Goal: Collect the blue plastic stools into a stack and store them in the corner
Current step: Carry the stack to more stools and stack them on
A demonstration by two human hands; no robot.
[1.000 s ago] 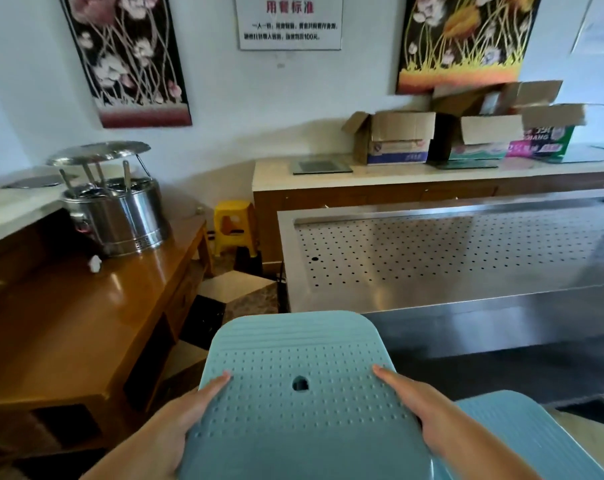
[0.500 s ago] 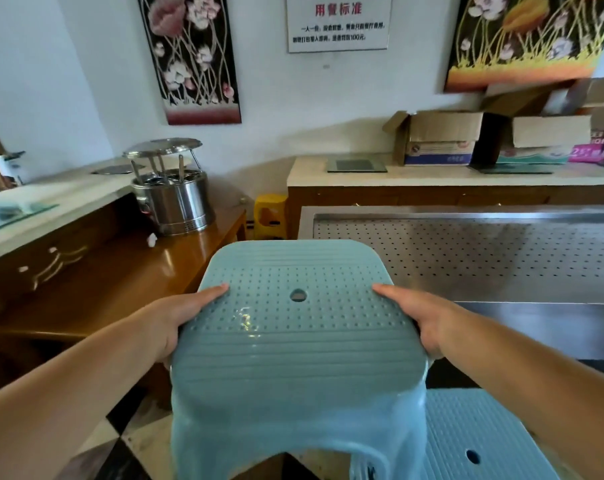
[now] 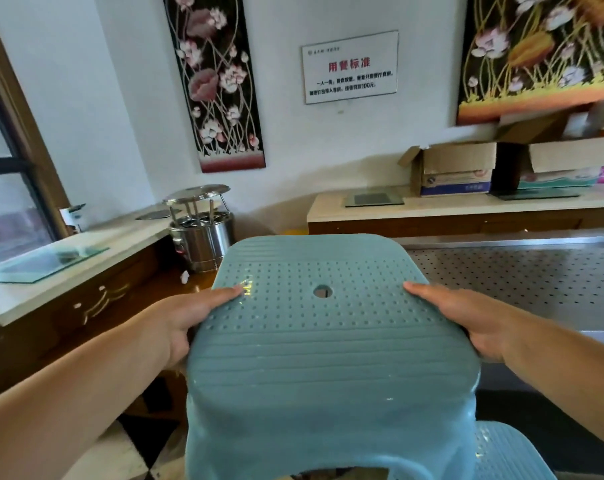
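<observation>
I hold a light blue plastic stool (image 3: 324, 348) up in front of me, seat facing me, with a small round hole in its dotted top. My left hand (image 3: 186, 317) grips its left edge and my right hand (image 3: 466, 320) grips its right edge. A second blue stool (image 3: 508, 455) stands on the floor at the bottom right, partly hidden behind the held one.
A perforated steel table (image 3: 536, 278) lies to the right. A wooden desk (image 3: 196, 282) with a steel pot (image 3: 203, 237) is at the left. A counter (image 3: 466, 206) with cardboard boxes (image 3: 456, 168) runs along the back wall. A yellow stool (image 3: 295, 232) peeks out in the corner.
Both hands have lifted the blue stool higher, and my view has tilted up. The second stool has dropped toward the bottom right corner of the view.
</observation>
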